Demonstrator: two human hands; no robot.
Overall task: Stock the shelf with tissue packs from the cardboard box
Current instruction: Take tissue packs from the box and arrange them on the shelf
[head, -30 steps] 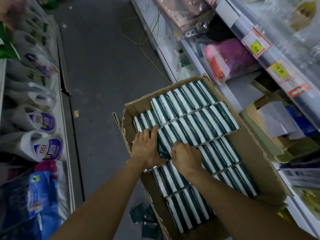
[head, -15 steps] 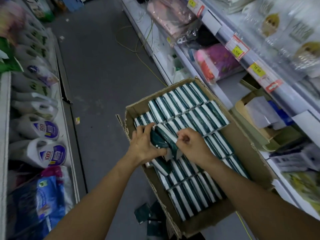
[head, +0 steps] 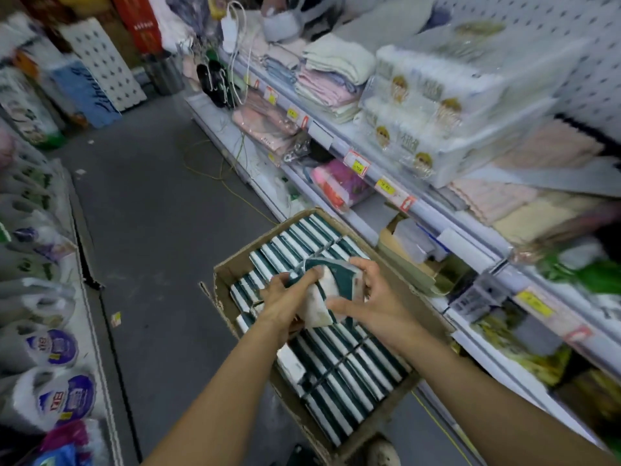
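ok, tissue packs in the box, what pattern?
Dark green and white stripes on the packs, head view.

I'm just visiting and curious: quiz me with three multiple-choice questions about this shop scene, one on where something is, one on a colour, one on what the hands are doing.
1. Where is the cardboard box?
A. on the aisle floor beside the shelf
B. on the top shelf
C. on a trolley

2. What colours are the tissue packs in the box?
A. red and yellow
B. dark green and white
C. plain black

3. What are the left hand and right hand doing?
A. hanging idle
B. pressing the box shut
C. holding a bundle of packs above the box

Answers: A, the box sits low in the aisle; B, striped wrappers show; C, both hands have a grip on it.
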